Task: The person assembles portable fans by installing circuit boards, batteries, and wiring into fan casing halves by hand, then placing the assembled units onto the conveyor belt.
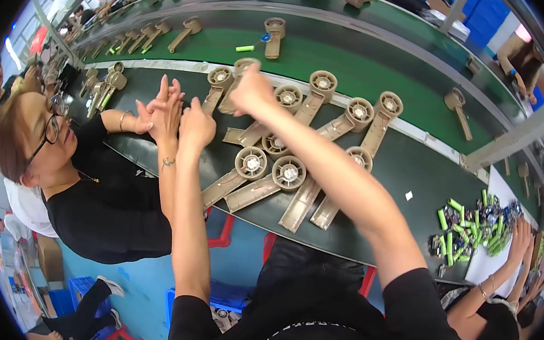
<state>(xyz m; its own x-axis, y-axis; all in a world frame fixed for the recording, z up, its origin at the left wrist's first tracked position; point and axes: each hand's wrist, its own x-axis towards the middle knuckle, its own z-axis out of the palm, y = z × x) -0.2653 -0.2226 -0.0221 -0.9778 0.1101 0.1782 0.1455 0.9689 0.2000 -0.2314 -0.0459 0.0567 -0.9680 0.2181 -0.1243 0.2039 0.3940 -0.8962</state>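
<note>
Right hand at a casing, left hand beside a co-worker's

At far left, a co-worker (100, 207) in black sits turned toward the bench (402, 225), with both hands (165, 113) raised and fingers spread. Just right of them, the person's left hand (197, 126) is loosely curled with a finger pointing up. Nothing shows in it, though its palm is hidden; whether it touches the co-worker's hands, I cannot tell.

Next, the right hand (252, 93) is bent into a near-fist over a tan casing (228, 104) at the bench's far edge, by the green belt (370, 56). It hides part of the casing, so whether the fingers grip it or only point at it is unclear.

Right of and below that hand, more casings (289, 173) lie in a loose fan, round ends mostly away from the person. Farther right come a white scrap (409, 196), then a heap of green cells (471, 232) and another worker's hand (520, 241).

The step looks like sorting or showing casings by hand; the next move would call for a firm hold on this one, without knocking its neighbours.
</note>
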